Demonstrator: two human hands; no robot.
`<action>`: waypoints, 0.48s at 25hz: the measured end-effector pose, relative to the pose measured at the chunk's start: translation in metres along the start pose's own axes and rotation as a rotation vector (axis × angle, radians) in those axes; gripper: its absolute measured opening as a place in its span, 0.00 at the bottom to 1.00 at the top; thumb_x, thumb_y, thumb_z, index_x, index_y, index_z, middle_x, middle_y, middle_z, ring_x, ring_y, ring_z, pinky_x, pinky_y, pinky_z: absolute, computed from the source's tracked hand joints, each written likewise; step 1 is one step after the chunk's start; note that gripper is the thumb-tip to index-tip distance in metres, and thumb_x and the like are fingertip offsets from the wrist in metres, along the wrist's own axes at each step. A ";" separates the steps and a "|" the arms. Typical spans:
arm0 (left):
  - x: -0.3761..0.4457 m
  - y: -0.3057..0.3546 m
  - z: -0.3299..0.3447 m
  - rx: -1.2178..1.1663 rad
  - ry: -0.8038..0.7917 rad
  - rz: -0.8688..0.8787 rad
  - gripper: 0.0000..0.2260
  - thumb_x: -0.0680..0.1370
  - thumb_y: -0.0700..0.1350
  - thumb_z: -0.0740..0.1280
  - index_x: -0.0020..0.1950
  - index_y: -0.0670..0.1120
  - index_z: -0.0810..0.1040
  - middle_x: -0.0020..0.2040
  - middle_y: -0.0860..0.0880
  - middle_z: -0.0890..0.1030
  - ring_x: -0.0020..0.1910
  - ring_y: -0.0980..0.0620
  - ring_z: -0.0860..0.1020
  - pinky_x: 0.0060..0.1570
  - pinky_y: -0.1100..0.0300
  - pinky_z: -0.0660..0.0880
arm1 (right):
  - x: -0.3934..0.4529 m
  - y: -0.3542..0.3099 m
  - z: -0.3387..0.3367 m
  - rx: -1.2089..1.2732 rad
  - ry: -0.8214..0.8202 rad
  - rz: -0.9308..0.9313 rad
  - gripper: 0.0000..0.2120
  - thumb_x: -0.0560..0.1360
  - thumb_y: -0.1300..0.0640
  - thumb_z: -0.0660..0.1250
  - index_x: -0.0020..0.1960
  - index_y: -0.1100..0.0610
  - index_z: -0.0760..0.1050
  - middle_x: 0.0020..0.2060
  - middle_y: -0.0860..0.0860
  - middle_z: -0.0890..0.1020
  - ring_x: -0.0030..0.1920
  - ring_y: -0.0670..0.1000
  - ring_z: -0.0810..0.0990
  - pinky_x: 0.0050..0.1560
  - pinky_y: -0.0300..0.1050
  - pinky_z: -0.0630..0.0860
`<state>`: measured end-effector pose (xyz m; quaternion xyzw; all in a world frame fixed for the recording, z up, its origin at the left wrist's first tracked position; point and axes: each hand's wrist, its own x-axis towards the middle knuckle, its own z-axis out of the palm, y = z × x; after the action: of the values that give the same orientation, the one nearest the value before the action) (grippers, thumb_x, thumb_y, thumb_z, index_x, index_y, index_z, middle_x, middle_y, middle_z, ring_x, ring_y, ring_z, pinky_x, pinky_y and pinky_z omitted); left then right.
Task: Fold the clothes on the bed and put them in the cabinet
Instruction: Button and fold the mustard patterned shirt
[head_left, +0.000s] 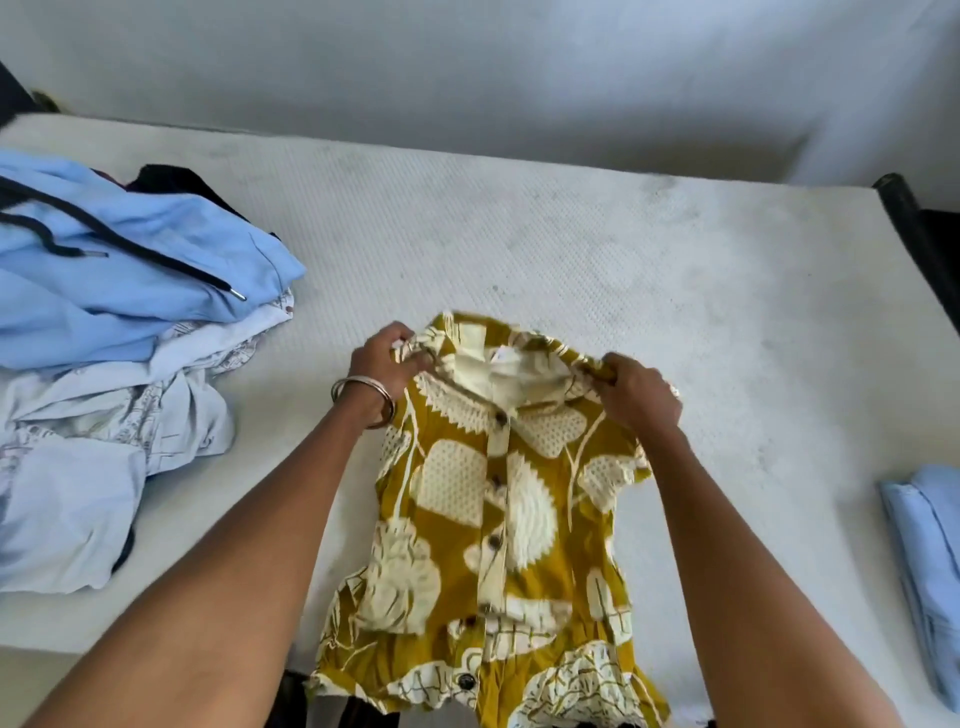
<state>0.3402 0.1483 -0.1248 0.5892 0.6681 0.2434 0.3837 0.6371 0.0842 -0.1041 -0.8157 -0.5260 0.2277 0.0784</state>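
Note:
A mustard-yellow shirt (488, 519) with cream leaf prints and dark buttons hangs button side up over the near edge of the white mattress (571, 249). My left hand (382, 366), with a metal bangle on its wrist, grips the shirt's left shoulder. My right hand (641, 392) grips the right shoulder. Between the two hands the collar is stretched out, and the hem droops past the bed's front edge.
A heap of unfolded clothes (104, 332) lies at the left, with a light blue drawstring garment on top of pale printed pieces. A folded light blue garment (924, 561) sits at the right edge. A dark bed frame (919, 228) shows at the far right.

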 end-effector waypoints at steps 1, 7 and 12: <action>0.005 0.018 -0.013 -0.003 0.070 0.067 0.14 0.73 0.48 0.73 0.55 0.45 0.76 0.48 0.47 0.80 0.51 0.44 0.79 0.41 0.61 0.67 | 0.006 -0.009 -0.020 -0.036 0.067 -0.005 0.10 0.80 0.43 0.61 0.53 0.49 0.74 0.44 0.53 0.77 0.45 0.58 0.76 0.43 0.48 0.68; 0.021 0.179 -0.112 0.483 0.507 0.425 0.12 0.79 0.44 0.62 0.62 0.44 0.66 0.48 0.37 0.80 0.46 0.33 0.78 0.38 0.49 0.69 | 0.010 -0.086 -0.185 0.034 0.487 -0.136 0.13 0.81 0.53 0.57 0.64 0.47 0.69 0.54 0.61 0.79 0.54 0.66 0.78 0.47 0.54 0.71; 0.008 0.284 -0.187 0.515 0.796 0.505 0.16 0.82 0.41 0.56 0.69 0.42 0.61 0.47 0.35 0.79 0.43 0.33 0.78 0.41 0.47 0.73 | -0.007 -0.127 -0.295 0.311 0.700 -0.330 0.12 0.77 0.57 0.59 0.60 0.48 0.71 0.51 0.61 0.81 0.52 0.65 0.78 0.50 0.56 0.74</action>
<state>0.3613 0.2330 0.2042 0.6687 0.6375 0.3611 -0.1268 0.6636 0.1660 0.2054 -0.7271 -0.5506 -0.0020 0.4101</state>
